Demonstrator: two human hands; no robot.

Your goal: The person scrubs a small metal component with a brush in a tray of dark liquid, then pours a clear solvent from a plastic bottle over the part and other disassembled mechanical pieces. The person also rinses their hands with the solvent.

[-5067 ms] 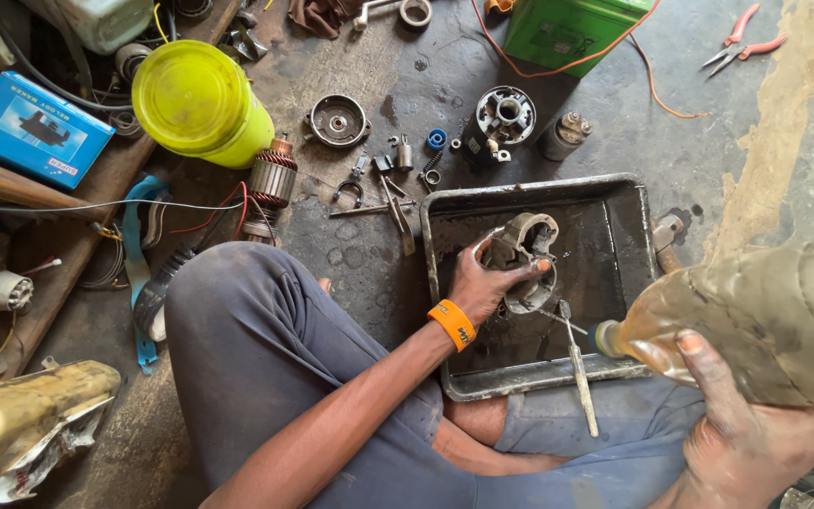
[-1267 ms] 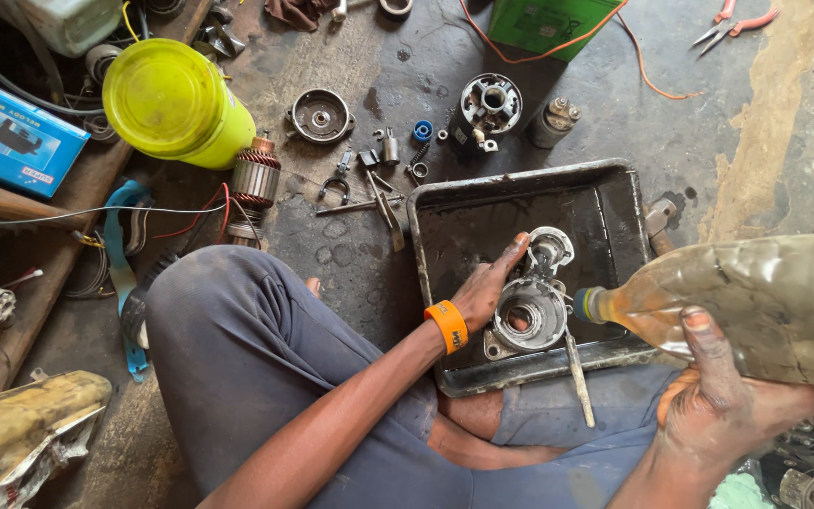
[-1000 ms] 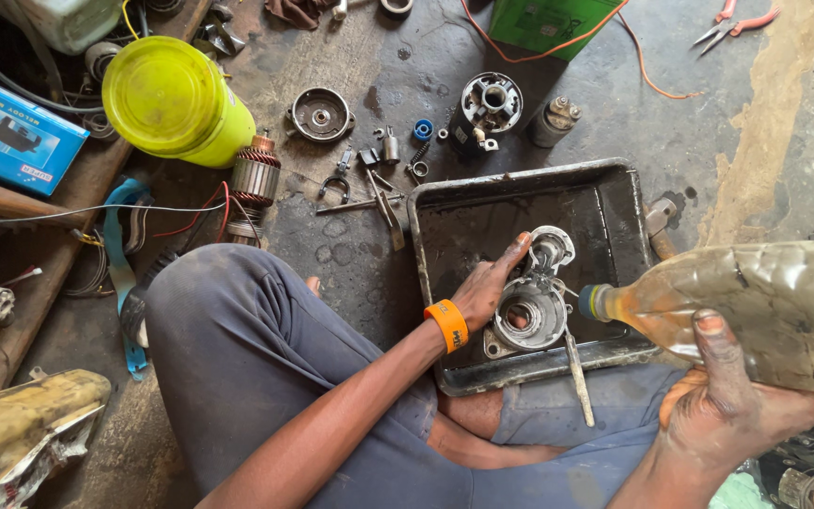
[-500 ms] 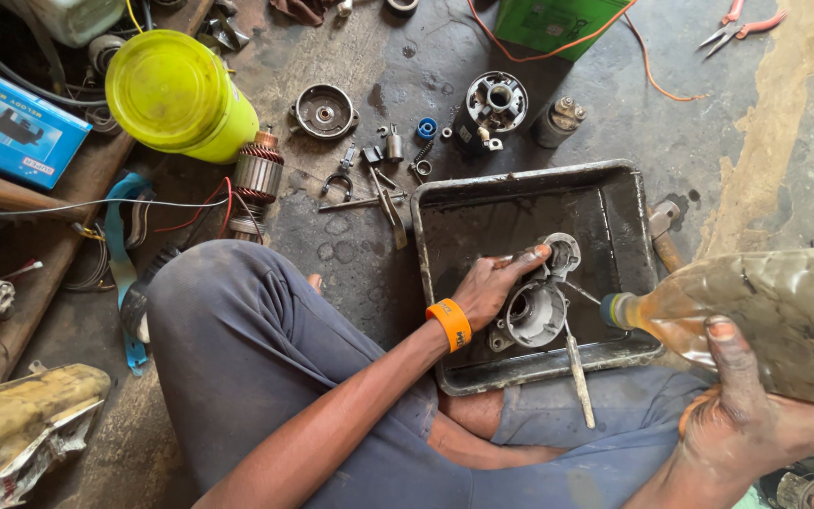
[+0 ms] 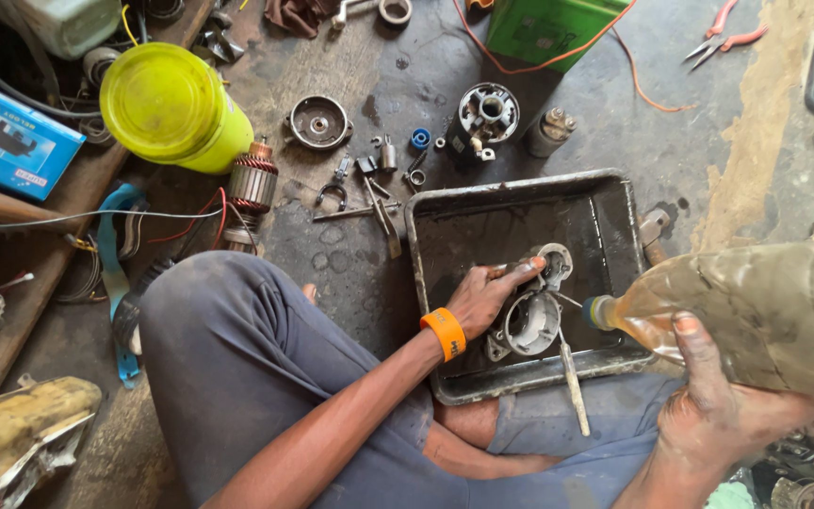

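Left hand [image 5: 484, 294] gripping metal housing [image 5: 529, 320] (in tray [image 5: 520, 193]), right hand [image 5: 723, 415] clasping bottle [image 5: 756, 306]

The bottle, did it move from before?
Yes. The bottle has tipped lower; its mouth now sits just over the tray's right side, nearer the metal part than five seconds ago, when it hung by the near rim.

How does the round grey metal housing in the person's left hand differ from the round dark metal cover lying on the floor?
The grey metal housing sits inside the black metal tray, gripped by the left hand; the dark metal cover lies untouched on the floor. The housing looks lighter and tilted, the cover darker and flat. Both are round.
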